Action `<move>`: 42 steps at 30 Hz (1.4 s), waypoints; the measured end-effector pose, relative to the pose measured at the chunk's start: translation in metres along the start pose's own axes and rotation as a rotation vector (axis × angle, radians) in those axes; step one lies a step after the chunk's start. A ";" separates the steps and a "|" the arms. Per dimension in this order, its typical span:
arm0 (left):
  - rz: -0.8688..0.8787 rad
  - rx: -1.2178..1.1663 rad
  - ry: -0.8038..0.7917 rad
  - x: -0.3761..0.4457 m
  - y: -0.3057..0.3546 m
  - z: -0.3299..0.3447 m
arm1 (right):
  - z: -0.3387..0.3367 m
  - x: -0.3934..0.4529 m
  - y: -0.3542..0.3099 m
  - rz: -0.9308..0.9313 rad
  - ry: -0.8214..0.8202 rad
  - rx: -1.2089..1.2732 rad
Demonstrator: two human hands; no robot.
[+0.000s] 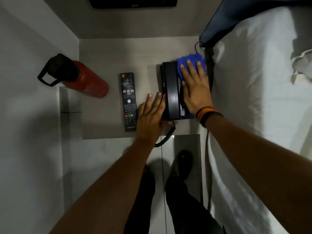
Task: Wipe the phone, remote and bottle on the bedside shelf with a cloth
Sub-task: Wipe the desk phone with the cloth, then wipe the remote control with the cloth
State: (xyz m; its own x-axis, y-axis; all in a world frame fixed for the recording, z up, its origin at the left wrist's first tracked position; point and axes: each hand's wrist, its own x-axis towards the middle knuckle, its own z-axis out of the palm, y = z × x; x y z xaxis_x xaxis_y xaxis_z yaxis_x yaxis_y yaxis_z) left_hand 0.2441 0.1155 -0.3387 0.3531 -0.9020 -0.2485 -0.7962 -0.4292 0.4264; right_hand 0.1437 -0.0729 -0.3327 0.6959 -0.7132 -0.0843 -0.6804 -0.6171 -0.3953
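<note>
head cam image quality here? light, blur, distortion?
Head view: dim, uneven light, dark shadow on the floor by the shelf; bed sheet brightest; wide-angle warp seems to lean the red bottle outward; remote logo legible; blue cloth under the right hand slightly smeared.

Grey bedside shelf, three things on it in a row. Far left, at the edge, the red bottle with its black cap. In the middle, the black remote, flat, buttons up. On the right, the black phone, its coiled cord trailing off the front edge.
</note>
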 end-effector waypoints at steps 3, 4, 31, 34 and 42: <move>-0.031 0.059 -0.051 0.000 0.004 -0.004 | 0.006 -0.065 -0.002 0.006 -0.053 -0.013; -0.042 0.079 -0.065 0.001 0.005 -0.006 | 0.007 -0.089 -0.004 0.031 -0.083 -0.008; -0.061 0.329 -0.030 -0.001 0.005 -0.016 | 0.018 -0.199 0.007 0.076 -0.374 -0.049; -0.019 0.347 -0.103 -0.004 0.004 -0.030 | 0.004 -0.187 -0.001 0.190 -0.363 0.080; -0.042 0.176 -0.046 -0.011 -0.003 -0.072 | -0.064 -0.168 -0.064 0.532 0.015 0.466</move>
State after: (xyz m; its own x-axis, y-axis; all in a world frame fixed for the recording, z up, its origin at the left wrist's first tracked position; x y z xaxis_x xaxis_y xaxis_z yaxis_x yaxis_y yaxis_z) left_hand 0.2780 0.1233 -0.2745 0.3680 -0.8788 -0.3037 -0.8566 -0.4474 0.2570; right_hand 0.0555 0.0653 -0.2346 0.2904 -0.8851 -0.3637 -0.7558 0.0210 -0.6545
